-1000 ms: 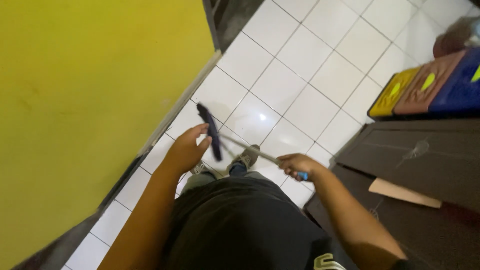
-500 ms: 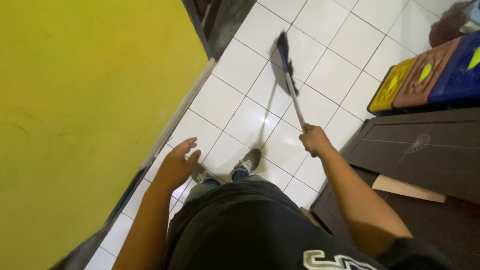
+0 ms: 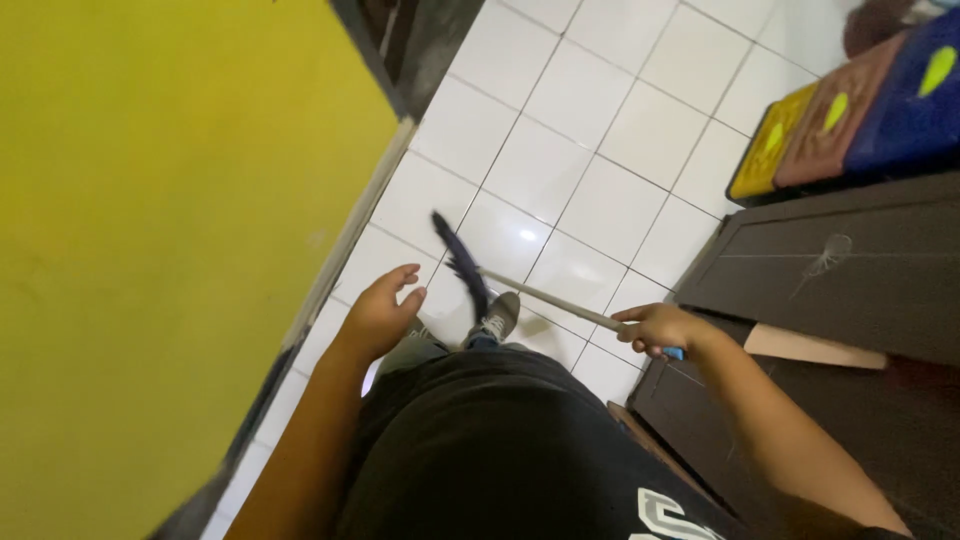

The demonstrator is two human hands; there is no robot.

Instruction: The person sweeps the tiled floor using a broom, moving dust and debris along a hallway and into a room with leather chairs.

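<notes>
The fingers of the right hand [image 3: 655,328] are curled shut around the far end of a thin, pale broom handle [image 3: 545,298], just above its blue end cap [image 3: 674,353]. From that grip the straight handle is run leftward and slightly up to a dark purple, bristly broom head [image 3: 460,262], which is seen low over the floor between the two hands. The left hand [image 3: 381,314] is held open and empty, fingers loosely spread, just beside the bristles but apart from them. Below the broom head a grey laced shoe [image 3: 497,317] is seen on glossy white square floor tiles [image 3: 590,130]. A matte yellow wall [image 3: 160,220] is at the left; dark, flat wooden panels [image 3: 850,280] lie at the right.
</notes>
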